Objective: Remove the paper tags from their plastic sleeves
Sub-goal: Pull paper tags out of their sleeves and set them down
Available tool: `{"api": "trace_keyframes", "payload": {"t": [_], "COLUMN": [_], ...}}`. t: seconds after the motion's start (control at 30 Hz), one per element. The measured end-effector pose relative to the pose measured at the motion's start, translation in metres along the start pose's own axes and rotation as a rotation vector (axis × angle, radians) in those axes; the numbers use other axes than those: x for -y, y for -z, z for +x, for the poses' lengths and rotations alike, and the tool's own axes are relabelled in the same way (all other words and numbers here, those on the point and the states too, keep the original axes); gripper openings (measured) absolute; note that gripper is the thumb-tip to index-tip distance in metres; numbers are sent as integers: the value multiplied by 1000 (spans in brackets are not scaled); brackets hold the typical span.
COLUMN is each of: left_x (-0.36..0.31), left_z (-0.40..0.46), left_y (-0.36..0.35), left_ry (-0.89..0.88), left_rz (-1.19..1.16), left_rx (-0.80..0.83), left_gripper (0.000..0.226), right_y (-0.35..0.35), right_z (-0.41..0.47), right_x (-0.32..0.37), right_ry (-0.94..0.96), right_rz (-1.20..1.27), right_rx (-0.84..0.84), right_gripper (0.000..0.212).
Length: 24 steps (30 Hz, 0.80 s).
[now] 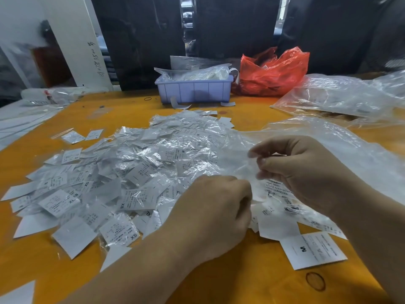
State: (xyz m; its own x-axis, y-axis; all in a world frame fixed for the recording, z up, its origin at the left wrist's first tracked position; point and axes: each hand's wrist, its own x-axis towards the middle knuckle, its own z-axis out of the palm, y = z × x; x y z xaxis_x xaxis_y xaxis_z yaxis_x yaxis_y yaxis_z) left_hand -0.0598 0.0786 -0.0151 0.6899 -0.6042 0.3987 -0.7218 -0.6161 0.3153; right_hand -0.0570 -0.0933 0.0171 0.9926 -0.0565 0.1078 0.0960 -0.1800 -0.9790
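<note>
Beyond and to the left of both hands, a wide heap of sleeved tags (135, 172) covers the orange table (219, 281). Just under the right hand (306, 172) lies a larger clear bag (328, 145). That hand pinches a small clear plastic sleeve (252, 167) at its upper edge, while the left hand (217, 213), fingers curled, seems to grip its lower end. To do this well, hold the film taut, slide the tag straight out, and avoid creasing it. A bare tag marked M (313, 251) sits below the right hand
</note>
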Motion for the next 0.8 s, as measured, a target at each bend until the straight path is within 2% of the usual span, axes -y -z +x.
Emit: {"api": "trace_keyframes", "payload": {"t": [0.17, 0.27, 0.5, 0.57, 0.7, 0.8], "left_x": [7, 15, 24, 23, 17, 14], "left_z": [0, 0, 2, 3, 5, 6], "left_y": [14, 19, 21, 22, 23, 23], "left_ry": [166, 264, 457, 492, 550, 517], "left_rz": [-244, -316, -282, -362, -668, -750], "left_rx": [-176, -228, -232, -227, -149, -117], "left_gripper": [6, 22, 24, 24, 47, 35], "right_y": [5, 4, -7, -9, -16, -19], "right_z": [4, 3, -1, -3, -6, -8], "right_x": [-1, -1, -1, -1, -3, -6], "right_ry": [58, 73, 3, -14, -17, -4], "right_rz": [79, 158, 406, 432, 433, 382], "right_rx": [-127, -140, -102, -70, 17, 88], "right_gripper": [35, 36, 26, 27, 30, 31]}}
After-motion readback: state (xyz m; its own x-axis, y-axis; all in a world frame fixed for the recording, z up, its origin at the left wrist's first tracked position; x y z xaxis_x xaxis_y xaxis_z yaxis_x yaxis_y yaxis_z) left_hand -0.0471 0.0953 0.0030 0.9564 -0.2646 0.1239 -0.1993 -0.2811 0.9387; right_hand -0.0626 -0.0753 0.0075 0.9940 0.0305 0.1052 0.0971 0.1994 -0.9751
